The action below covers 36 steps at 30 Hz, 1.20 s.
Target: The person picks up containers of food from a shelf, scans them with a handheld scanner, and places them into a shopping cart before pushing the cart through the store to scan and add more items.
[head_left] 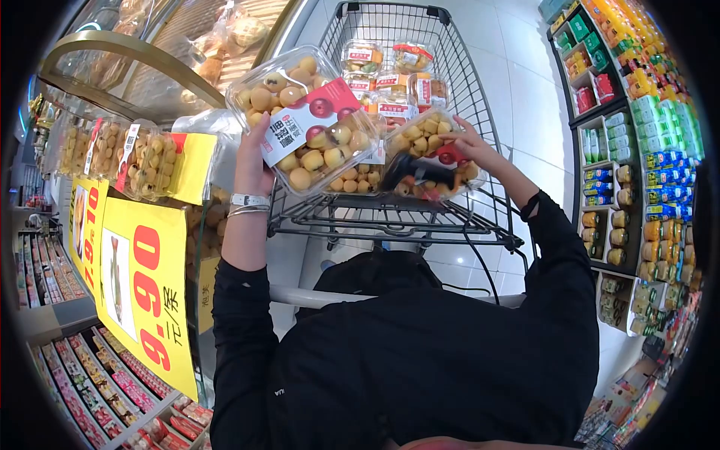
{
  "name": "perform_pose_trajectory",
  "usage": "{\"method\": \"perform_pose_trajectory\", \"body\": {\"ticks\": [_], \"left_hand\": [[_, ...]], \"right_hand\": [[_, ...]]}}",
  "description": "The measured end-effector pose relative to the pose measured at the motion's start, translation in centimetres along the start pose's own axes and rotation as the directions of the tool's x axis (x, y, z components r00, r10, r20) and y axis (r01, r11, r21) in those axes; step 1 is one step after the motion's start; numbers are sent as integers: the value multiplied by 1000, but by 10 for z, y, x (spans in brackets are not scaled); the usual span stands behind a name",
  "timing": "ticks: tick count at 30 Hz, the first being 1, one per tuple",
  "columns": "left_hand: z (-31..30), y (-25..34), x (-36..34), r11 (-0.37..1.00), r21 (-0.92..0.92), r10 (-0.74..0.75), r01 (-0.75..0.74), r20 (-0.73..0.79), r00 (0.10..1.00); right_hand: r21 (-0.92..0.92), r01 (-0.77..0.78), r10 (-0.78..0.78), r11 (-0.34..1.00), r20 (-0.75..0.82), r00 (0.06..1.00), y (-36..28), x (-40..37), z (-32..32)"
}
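My left hand (257, 157) grips the left side of a large clear plastic box of small round pastries (304, 124), tilted over the near end of the shopping cart. A white and red label wraps its middle. My right hand (466, 144) is at the right edge of another clear pastry box (416, 139), its fingers on the lid near the red label. Across that box lies a black, handled object (420, 176), perhaps a handheld scanner. Beneath, more round pastries show in part.
The wire cart (472, 82) holds several packed boxes (390, 79) farther in. At left stand a bakery display with pastry boxes (146, 161) and a yellow price sign (146, 292). Shelves of packaged goods (622, 172) line the right, beyond a tiled floor (536, 112).
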State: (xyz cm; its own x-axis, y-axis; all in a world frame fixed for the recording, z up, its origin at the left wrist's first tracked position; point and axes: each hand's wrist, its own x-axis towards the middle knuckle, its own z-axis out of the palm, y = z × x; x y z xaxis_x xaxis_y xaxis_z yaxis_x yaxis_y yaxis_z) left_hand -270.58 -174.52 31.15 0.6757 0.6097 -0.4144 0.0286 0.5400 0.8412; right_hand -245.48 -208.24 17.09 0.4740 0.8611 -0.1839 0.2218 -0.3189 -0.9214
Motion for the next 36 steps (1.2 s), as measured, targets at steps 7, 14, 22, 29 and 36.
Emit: {"method": "perform_pose_trajectory", "body": {"ticks": [7, 14, 22, 29, 36], "left_hand": [[-4, -39, -11, 983, -178, -31, 38, 42, 999], [0, -34, -21, 991, -130, 25, -9, 122, 992], [4, -41, -22, 988, -99, -97, 116, 182, 979], [-2, -34, -28, 957, -177, -166, 228, 307, 937], [-20, -20, -35, 930, -306, -83, 201, 359, 930]], "right_hand": [[-343, 188, -245, 920, -132, 960, 53, -12, 19], [194, -301, 310, 934, -18, 950, 17, -25, 22], [156, -234, 251, 960, -95, 963, -16, -38, 33], [-217, -324, 183, 921, -493, 851, -55, -32, 41], [592, 161, 385, 789, -682, 623, -98, -37, 46]]}}
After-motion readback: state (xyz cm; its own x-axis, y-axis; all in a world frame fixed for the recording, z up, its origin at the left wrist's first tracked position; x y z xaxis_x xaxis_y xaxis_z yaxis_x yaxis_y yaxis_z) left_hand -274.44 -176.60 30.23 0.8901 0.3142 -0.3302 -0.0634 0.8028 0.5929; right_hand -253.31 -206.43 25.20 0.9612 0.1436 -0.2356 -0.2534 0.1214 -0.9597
